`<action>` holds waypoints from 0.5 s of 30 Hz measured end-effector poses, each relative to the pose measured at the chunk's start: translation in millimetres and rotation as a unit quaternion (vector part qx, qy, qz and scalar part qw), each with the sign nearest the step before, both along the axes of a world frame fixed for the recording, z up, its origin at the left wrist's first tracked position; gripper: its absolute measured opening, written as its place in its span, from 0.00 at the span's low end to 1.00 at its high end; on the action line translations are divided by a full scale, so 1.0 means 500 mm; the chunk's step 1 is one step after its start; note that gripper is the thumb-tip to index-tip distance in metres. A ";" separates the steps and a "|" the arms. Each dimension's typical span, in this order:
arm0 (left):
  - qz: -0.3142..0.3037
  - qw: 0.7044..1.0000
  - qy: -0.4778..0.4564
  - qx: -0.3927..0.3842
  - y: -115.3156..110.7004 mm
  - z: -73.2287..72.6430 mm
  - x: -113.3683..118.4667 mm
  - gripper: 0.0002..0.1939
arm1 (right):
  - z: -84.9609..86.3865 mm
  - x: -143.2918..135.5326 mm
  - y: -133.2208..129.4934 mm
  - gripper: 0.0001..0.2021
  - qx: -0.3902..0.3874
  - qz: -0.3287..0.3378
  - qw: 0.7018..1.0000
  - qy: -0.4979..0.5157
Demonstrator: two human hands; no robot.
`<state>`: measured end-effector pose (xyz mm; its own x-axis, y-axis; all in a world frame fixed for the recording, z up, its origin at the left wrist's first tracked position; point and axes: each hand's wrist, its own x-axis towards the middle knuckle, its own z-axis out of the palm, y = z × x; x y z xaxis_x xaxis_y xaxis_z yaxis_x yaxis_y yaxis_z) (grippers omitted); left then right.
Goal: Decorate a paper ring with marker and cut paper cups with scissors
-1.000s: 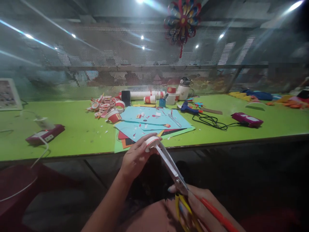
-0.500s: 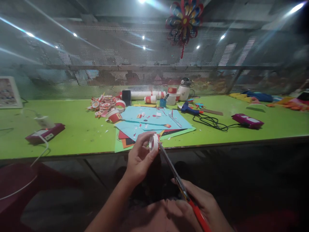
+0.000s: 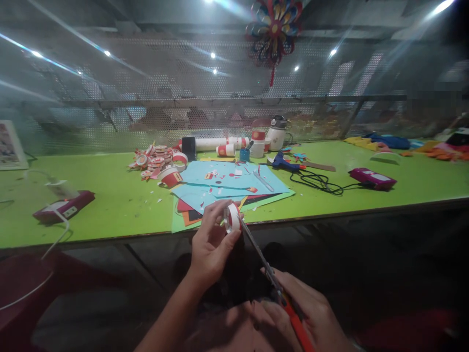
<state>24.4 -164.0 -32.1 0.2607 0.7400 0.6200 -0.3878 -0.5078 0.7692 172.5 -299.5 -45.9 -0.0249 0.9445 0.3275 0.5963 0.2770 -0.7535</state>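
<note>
Head view: a white ring with a red edge (image 3: 233, 218), apparently of paper or card, is held on its side, off the bench (image 3: 120, 205) and seen against its near edge; the left hand (image 3: 213, 244) pinches it between thumb and curled fingers; the right hand (image 3: 306, 303) is closed around the red-handled scissors (image 3: 258, 250), whose blades, almost edge-on, reach the ring's red side; whether the blades are parted cannot be told. The step in hand appears to be trimming the ring's edge; the next move likely calls for a steady ring, with the left thumb clear of the blades. Beyond lies a light-blue sheet (image 3: 194, 195) strewn with scraps, over other coloured sheets; a tilted cup (image 3: 171, 177) and a pile of decorated pieces (image 3: 156, 159) stand to the left, a blue glue gun (image 3: 284, 163) with looped cord (image 3: 315, 182) to the right. Open room lies chiefly before the bench, around the forearms; its near edge limits forward movement at this height.
</note>
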 end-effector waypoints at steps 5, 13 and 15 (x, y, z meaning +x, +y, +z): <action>0.000 1.000 0.003 0.012 -0.003 0.001 0.000 0.20 | -0.013 0.004 0.000 0.13 0.027 0.011 0.999 -0.013; 0.006 1.000 0.008 0.011 -0.006 0.001 -0.003 0.21 | -0.027 0.002 0.002 0.14 0.066 -0.003 0.998 -0.017; 0.007 1.000 0.006 0.012 -0.007 0.001 -0.002 0.21 | -0.029 -0.002 0.002 0.14 0.085 -0.012 0.996 -0.003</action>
